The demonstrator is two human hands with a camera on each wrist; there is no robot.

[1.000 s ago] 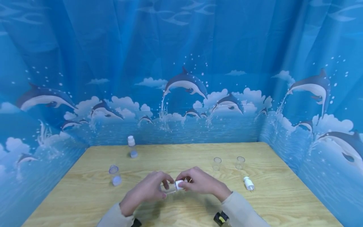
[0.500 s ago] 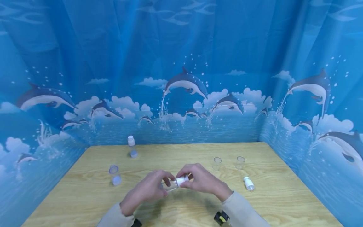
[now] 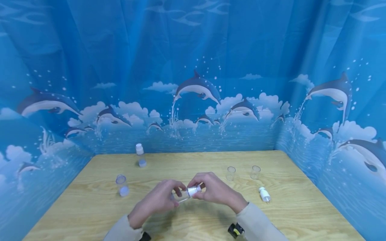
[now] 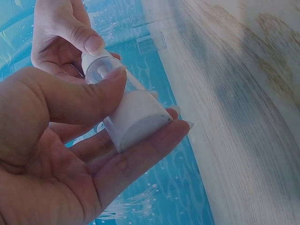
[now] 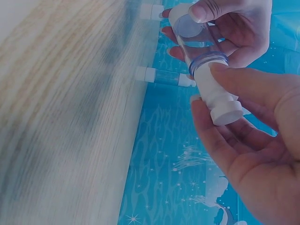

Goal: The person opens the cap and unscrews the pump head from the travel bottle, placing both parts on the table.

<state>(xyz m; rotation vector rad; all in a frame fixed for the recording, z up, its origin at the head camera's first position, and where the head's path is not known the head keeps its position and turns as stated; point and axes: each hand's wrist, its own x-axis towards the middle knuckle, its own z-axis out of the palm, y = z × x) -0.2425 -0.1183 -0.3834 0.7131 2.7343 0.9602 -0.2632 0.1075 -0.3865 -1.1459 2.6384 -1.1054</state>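
In the head view my left hand (image 3: 160, 198) grips a clear pump bottle (image 3: 182, 197) with a white base, seen best in the left wrist view as a white bottom (image 4: 138, 119) lying between thumb and fingers. Thumb and fingers of my right hand (image 3: 214, 191) pinch the white pump top (image 5: 212, 86), which sits at the bottle's blue-tinted neck ring (image 5: 208, 59). The bottle is held tilted above the table, neck toward the right hand. Whether the top is fully seated cannot be told.
On the wooden table (image 3: 181, 164), a white-topped bottle (image 3: 140, 155) stands at the back left, with an open clear bottle (image 3: 122, 185) nearer. Two clear caps (image 3: 231, 173) (image 3: 255, 172) stand to the right. A white pump top (image 3: 264, 194) lies near them. A dolphin-print curtain (image 3: 196, 50) surrounds the table.
My right hand's fingers have shifted outward along the white pump top and slightly up, so more of it shows. My left hand keeps its grip on the bottle, almost still.
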